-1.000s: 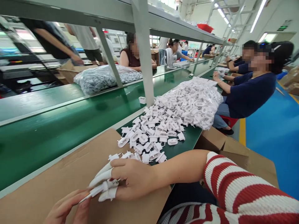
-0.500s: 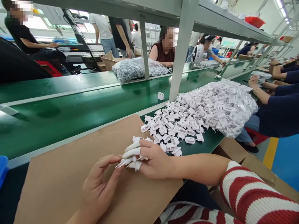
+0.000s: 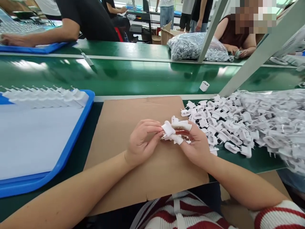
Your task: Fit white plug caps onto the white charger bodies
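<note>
Over the cardboard sheet (image 3: 124,127), my left hand (image 3: 143,141) pinches the left side of a small white plug housing (image 3: 168,128) between thumb and fingertips. White finger covers sit on the thumb and fingers of my right hand (image 3: 196,143), which is closed around the same spot and grips white plug housings, one of them (image 3: 176,121) showing by its fingertips. Thin metal pins stick out below the held pieces. How many pieces are in the right hand is hidden by its fingers. To the right lies a loose pile of plug housings (image 3: 221,121).
A blue tray (image 3: 69,152) with a white liner stands on the left, a row of plug housings, pins up, along its far side. A clear bag (image 3: 281,121) of housings lies right. Beyond runs a green belt (image 3: 143,78) with one white piece (image 3: 204,86). A slanted post (image 3: 257,51) rises right.
My view has swung left, bringing the blue tray into sight. Both hands stay together at the plug housings, and the held piece is now turned with its flat face visible.
</note>
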`<state>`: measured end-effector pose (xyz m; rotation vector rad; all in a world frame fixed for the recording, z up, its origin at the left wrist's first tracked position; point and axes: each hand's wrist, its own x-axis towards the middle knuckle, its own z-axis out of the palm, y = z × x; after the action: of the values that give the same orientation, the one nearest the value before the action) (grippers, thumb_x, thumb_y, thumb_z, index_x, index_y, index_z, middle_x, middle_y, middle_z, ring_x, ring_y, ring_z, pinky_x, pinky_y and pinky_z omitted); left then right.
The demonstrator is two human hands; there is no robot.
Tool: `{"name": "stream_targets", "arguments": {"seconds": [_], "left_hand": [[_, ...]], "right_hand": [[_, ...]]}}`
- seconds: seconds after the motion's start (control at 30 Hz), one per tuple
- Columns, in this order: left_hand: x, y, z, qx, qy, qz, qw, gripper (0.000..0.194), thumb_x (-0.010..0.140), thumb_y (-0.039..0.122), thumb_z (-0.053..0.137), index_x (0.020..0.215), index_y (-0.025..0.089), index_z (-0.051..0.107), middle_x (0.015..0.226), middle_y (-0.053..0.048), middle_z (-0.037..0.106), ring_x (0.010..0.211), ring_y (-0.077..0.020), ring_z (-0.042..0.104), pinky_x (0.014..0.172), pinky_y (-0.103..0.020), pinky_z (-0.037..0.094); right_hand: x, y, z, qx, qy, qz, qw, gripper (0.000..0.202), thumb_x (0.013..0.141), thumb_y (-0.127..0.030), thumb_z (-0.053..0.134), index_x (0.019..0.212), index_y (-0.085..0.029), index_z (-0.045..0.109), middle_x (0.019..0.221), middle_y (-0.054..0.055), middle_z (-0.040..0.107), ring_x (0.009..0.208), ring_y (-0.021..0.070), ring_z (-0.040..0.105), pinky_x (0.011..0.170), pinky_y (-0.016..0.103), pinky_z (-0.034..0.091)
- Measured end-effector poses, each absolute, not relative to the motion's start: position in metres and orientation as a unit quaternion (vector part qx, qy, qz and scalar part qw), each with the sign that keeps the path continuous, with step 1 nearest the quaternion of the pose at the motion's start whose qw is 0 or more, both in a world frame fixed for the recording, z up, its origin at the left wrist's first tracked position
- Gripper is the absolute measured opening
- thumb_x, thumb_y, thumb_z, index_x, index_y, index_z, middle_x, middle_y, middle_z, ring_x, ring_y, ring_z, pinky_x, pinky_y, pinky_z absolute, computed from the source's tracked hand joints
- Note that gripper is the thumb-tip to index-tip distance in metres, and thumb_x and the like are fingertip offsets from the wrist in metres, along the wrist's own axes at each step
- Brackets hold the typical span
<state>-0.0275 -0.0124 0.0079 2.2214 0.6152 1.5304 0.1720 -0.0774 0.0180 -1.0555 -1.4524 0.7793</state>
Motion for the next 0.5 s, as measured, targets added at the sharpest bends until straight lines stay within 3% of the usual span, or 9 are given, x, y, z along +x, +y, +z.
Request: {"name": "stream_targets", "arguments": {"seconds": [0.2,0.5], "left_hand": [[-0.0270,-0.0148,0.0125,0.792,0.214,0.547,0.169,0.018,0.093,0.011,0.072,0.105,0.022,0.065,0.102,-0.004,0.075,0.101,-0.0204,0.071,0.090,-0.039,0.060],[-0.0277,-0.0148,0.0127,0.794,0.216,0.545,0.163,0.019,0.092,0.010,0.073,0.102,0.023,0.064,0.100,-0.004,0.075,0.101,-0.0204,0.071,0.090,-0.040,0.061]], "right_hand": [[0.1706,-0.0795,0.0153,-0.466,-0.611,0.307,0.561,0.030,0.094,-0.025,0.071,0.124,-0.030,0.071,0.119,0.005,0.067,0.108,0.0198,0.072,0.096,0.040,0.067],[0.1702,-0.0794,0.0132,-0.476,-0.582,0.322,0.575,0.036,0.089,-0.024,0.076,0.125,-0.029,0.070,0.122,0.005,0.074,0.103,0.0199,0.076,0.086,0.035,0.068]]}}
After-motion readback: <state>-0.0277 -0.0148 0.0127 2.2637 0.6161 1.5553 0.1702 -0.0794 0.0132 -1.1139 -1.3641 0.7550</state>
